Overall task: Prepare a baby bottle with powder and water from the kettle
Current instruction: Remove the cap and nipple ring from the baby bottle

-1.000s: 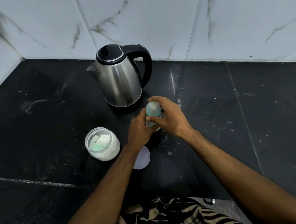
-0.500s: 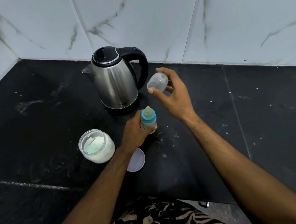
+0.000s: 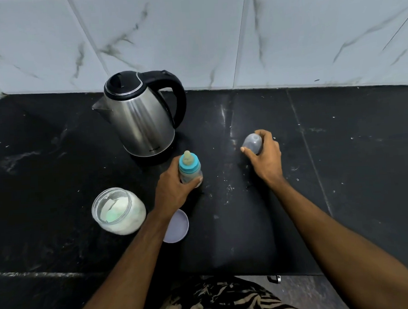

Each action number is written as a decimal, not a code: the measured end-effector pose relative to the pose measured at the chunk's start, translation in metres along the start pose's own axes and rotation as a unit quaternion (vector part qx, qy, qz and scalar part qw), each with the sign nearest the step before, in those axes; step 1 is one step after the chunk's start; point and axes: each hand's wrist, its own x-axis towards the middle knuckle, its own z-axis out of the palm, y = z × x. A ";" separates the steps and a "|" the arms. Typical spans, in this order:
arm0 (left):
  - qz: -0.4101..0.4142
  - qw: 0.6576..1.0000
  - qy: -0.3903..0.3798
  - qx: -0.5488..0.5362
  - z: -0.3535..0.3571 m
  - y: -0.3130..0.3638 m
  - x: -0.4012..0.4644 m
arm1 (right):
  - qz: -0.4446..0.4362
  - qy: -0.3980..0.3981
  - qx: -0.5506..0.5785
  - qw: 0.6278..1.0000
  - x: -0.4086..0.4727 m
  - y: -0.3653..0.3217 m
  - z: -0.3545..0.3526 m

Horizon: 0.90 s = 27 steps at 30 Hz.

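Observation:
A small baby bottle [image 3: 190,167] with a blue collar and pale teat stands upright on the black counter [image 3: 341,170], my left hand [image 3: 174,191] wrapped around its body. To the right, my right hand [image 3: 264,156] holds the clear dome cap [image 3: 252,143] low at the counter surface. A steel kettle [image 3: 139,120] with a black lid and handle stands behind the bottle, its spout pointing left. An open glass jar of white powder [image 3: 118,210], with something green inside, sits left of my left forearm.
A pale round lid [image 3: 178,226] lies flat beside the jar, partly under my left forearm. White marble-patterned tiles [image 3: 215,35] form the back wall. The counter's front edge runs near the bottom, with patterned clothing below it.
My right hand pulled the clear cap off the bottle, lifted it, then carried it right and down to the counter. My left hand kept hold of the bottle.

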 end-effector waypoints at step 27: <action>-0.048 0.999 -0.001 0.009 -0.002 0.006 -0.006 | -0.155 -0.114 0.099 0.976 -0.082 -0.087 0.043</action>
